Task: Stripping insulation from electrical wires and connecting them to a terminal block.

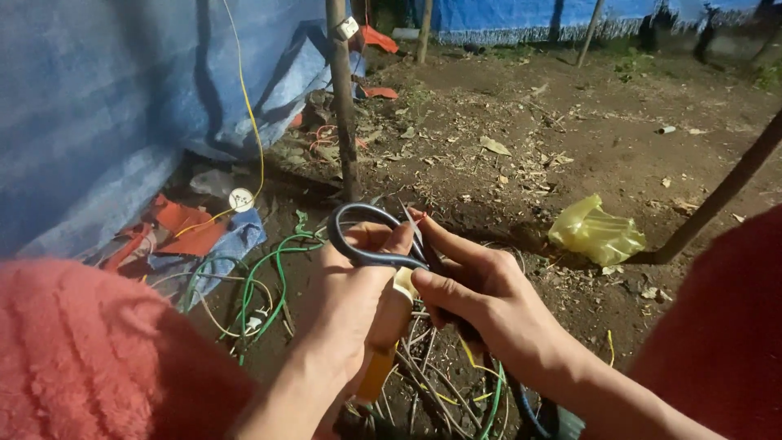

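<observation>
Red fleece sleeves, nearest the camera, frame both forearms at the lower corners.

Left hand (354, 297): grip closed around a yellow-handled tool (377, 371), whose handle hangs below the fist; its working end is hidden behind the fingers. The thumb also steadies the scissors from beneath.

Right hand (481, 297): grip closed on the black-handled scissors (371, 236), fingertips pinching near the pivot, apparently to keep the blades steady against the left hand. One large loop handle stands free above the left grip.

Beneath both grips: a tangle of wires (440, 383), grey, yellow and green, lying loose on the bare earth.

Left of the left grip: coiled green cable (273, 281) and a small white fitting, beside red and blue cloth scraps (191, 228).

Beyond the left grip: a thin wooden post (344, 106), upright, with a yellow wire (248, 106) running down to a round white socket (241, 200); blue tarpaulin (98, 106) forms the wall.

Right of the right grip, well apart: crumpled yellow plastic bag (596, 232) on the soil, near a leaning dark pole (721, 191).

Farthest: more blue tarpaulin along the plot edge.
</observation>
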